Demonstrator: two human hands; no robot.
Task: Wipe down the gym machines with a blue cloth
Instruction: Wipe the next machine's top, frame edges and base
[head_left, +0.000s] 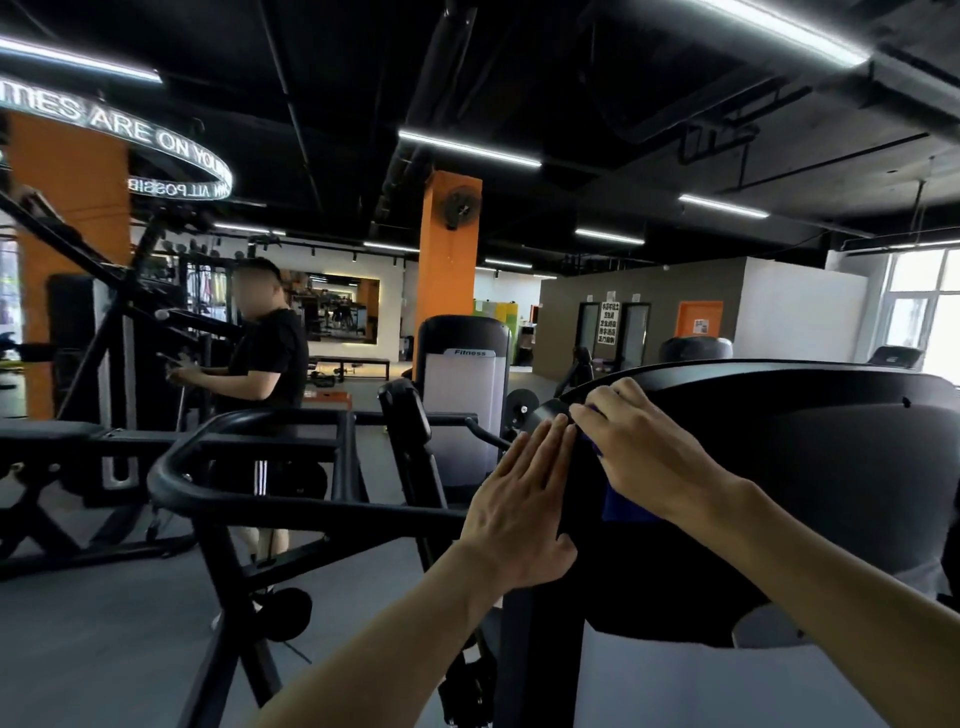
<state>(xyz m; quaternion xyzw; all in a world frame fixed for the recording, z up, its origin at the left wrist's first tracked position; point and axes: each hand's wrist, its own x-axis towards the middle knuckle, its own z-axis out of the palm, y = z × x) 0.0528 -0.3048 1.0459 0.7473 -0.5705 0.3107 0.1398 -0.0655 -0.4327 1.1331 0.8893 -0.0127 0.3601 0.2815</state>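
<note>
A gym machine with a black curved top cover (779, 441) fills the right foreground. My right hand (639, 441) lies on the cover's left edge and presses the blue cloth (623, 504) against it; most of the cloth is hidden under the palm. My left hand (524, 514) rests flat against the cover's left side with its fingers straight and together, their tips next to the right hand.
A black tubular frame (249, 467) of another machine stands to the left. Behind it a person in a black shirt (270, 358) stands at a machine. A weight-stack machine marked Fitness (465, 395) and an orange pillar (449, 260) stand further back. Grey floor lies lower left.
</note>
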